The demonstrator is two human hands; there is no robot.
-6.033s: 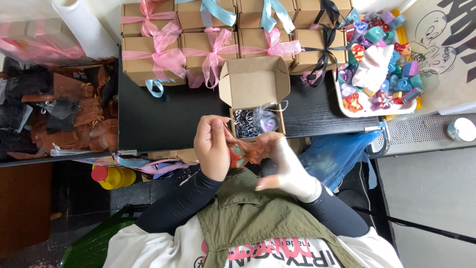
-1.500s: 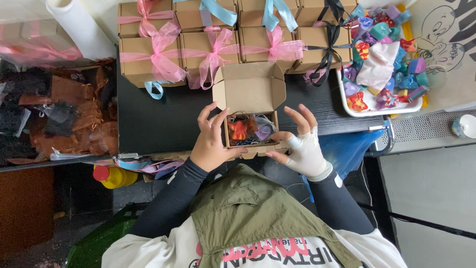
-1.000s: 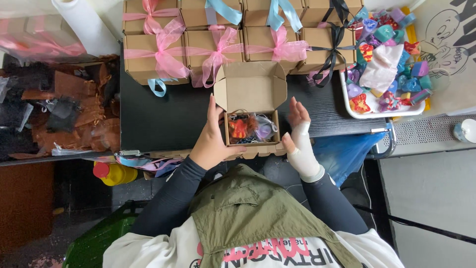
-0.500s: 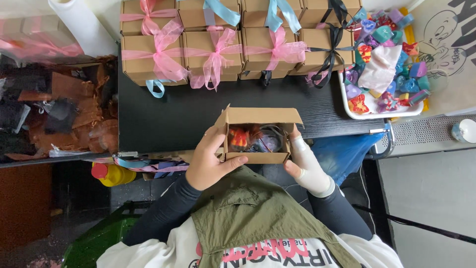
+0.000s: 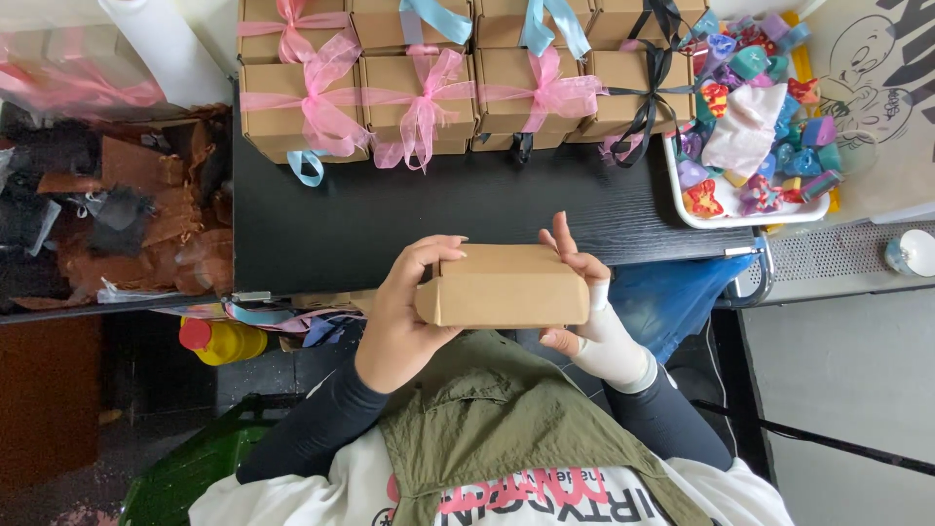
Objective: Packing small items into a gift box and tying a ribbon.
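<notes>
Two hands hold one small brown box (image 5: 504,285) just above the near edge of the black counter (image 5: 390,219), in front of the person's chest. The box is shut, its lid flat on top. The left hand (image 5: 404,312) clasps the box's left end, thumb over the top corner and fingers curled beneath, so its grip is pressed onto the box. The right hand (image 5: 584,312), wrapped in a white bandage at the wrist and palm, holds the right end, with fingers raised along the far edge and thumb under the near corner; its grip pinches the box too.

At the far side of the counter stand two rows of similar brown boxes tied with ribbon: pink bows (image 5: 321,97) on most, light blue ribbons (image 5: 545,24) on some behind, and a black ribbon (image 5: 653,88) on the rightmost. They sit touching one another, well apart from the held box. To the right, a white tray (image 5: 750,209) overhangs the counter's corner, piled with small colourful wrapped pieces and a pale pink cloth (image 5: 745,131). Left of the counter lies a heap of brown and black paper scraps (image 5: 127,214). Below the counter's edge a yellow bottle with a red cap (image 5: 219,339) shows, and a blue bag (image 5: 672,297) hangs beside the right wrist.
</notes>
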